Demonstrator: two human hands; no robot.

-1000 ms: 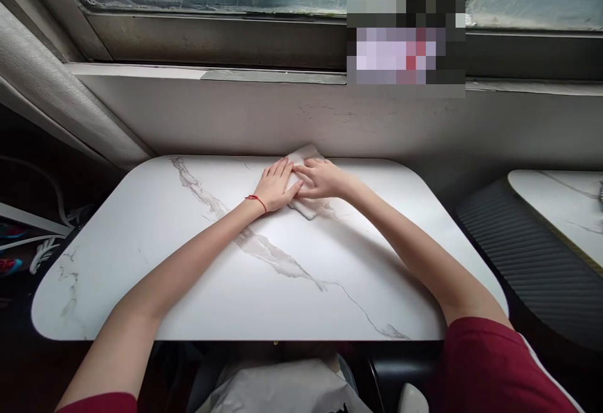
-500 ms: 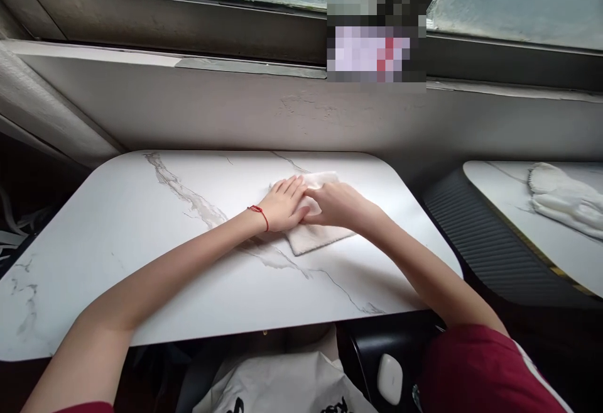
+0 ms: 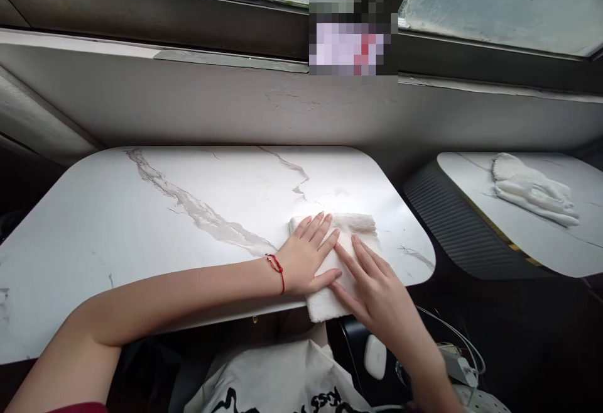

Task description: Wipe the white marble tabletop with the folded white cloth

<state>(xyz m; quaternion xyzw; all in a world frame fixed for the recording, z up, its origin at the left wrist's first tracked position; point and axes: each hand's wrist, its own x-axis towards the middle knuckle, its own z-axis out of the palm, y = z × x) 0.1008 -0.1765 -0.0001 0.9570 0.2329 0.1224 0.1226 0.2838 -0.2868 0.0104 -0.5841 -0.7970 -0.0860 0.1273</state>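
Head view. My left hand (image 3: pixel 304 259), wearing a red cord (image 3: pixel 274 264) at the wrist, lies palm down on a white cloth (image 3: pixel 346 280); its four fingers are extended and only slightly fanned, the thumb standing apart towards the other hand. My right hand (image 3: pixel 377 287) presses the same cloth from the right, its fingers long and straight, the index and thumb parted, nothing pinched between them. The fingertips of the two hands nearly meet (whether they touch, I cannot tell).

The cloth lies at the near right part of the marbled tabletop (image 3: pixel 226 190), its lower end reaching past the near edge. One second earlier it sat at the far edge, by the wall (image 3: pixel 211 105); half a second later it was partway across; now both hands have drawn it close to my body. I judge that this pass spans the depth of the surface, and that little tabletop remains on my side of the cloth. The view has also turned rightward, so that a second white cloth (image 3: pixel 532 192), crumpled on the neighbouring tabletop (image 3: pixel 581 181), now shows whole.
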